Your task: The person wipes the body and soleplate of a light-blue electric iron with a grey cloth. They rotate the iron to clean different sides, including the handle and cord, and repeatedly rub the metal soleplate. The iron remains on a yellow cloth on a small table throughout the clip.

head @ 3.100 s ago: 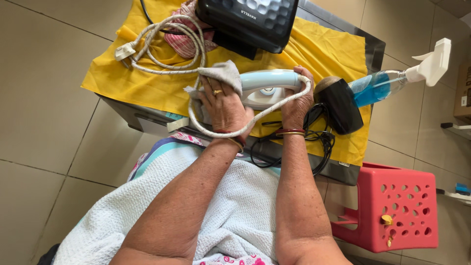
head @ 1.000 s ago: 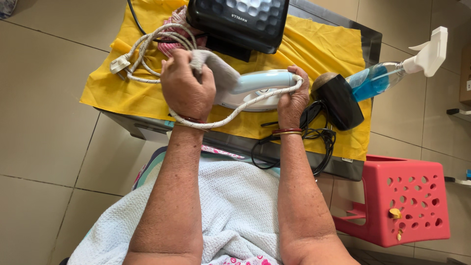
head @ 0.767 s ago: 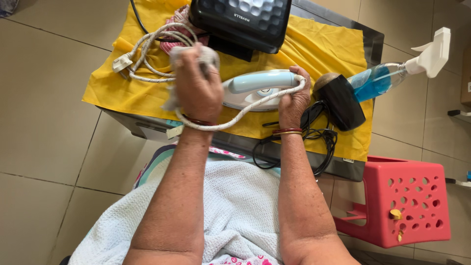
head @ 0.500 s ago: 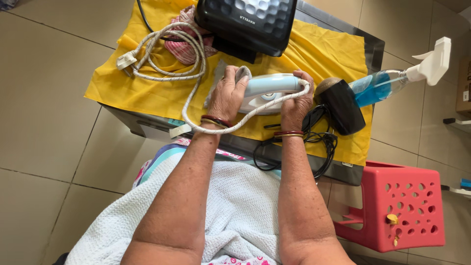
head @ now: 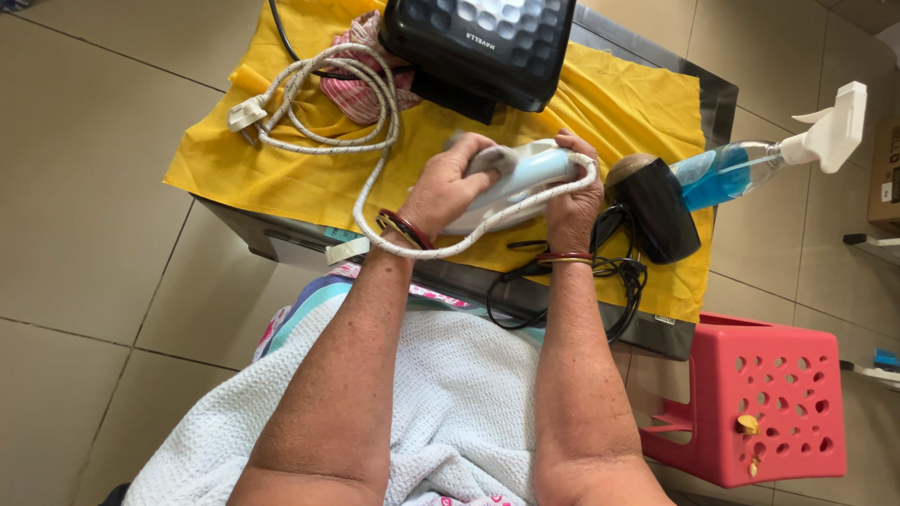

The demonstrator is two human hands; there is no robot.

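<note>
A white and pale blue clothes iron (head: 525, 183) lies on a yellow cloth (head: 300, 178) that covers a small metal table. My left hand (head: 450, 186) presses a grey rag (head: 495, 157) against the iron's handle. The rear end of the iron is gripped by my right hand (head: 574, 192), which also pins the iron's braided white cord (head: 412, 245). That cord loops under my left wrist and coils up to a white plug (head: 246, 114) at the table's far left.
A black box-shaped appliance (head: 483, 42) stands at the table's far side beside a pink cloth (head: 352, 84). A black hair dryer (head: 652, 206) with black cord (head: 562, 290) and a blue-liquid spray bottle (head: 750, 164) lie right. A red plastic stool (head: 764, 403) stands on the tiled floor.
My left hand lifted the rag off the iron, then brought it back down and has slid it along the handle toward my right hand. The right hand has stayed on the iron's rear.
</note>
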